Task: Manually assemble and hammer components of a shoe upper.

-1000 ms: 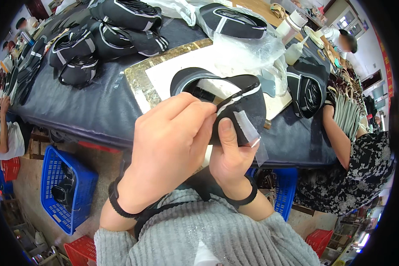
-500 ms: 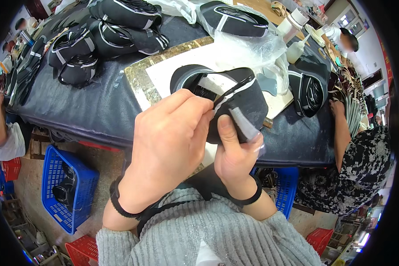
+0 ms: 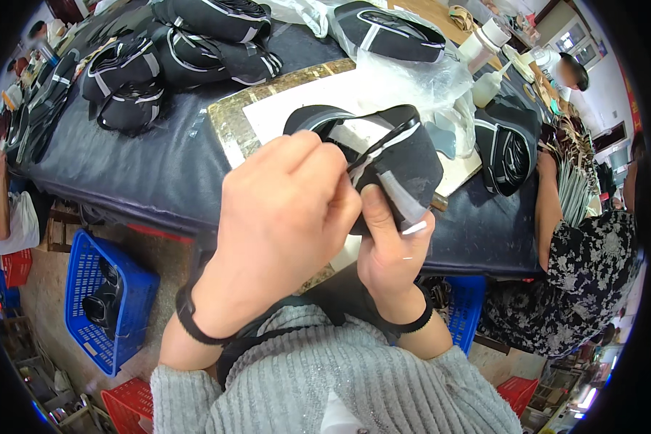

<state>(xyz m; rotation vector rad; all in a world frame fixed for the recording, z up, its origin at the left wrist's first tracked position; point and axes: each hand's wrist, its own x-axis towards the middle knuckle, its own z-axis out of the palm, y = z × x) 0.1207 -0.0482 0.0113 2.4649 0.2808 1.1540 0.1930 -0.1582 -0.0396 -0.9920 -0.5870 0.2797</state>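
Observation:
Above the table, both hands have hold of a black shoe upper with pale tape strips along its edge and side. My left hand is closed, its curled fingers at the upper's folded rim; the fingertips are hidden behind the knuckles. From below right, my right hand grips the same piece, thumb pressed on the near face beside a grey strip and its fingers out of sight behind. Beneath the upper lies a white sheet on a worn stone-like slab.
Bundled black uppers lie at the far left, another bundle at right. Behind are a clear plastic bag, a squeeze bottle and a white-capped jar. A blue basket stands at lower left. A co-worker's arm reaches in at right.
My left hand has rolled over slightly and shifted right along the upper's rim. My right hand still grips the piece; the whole view has shifted a little.

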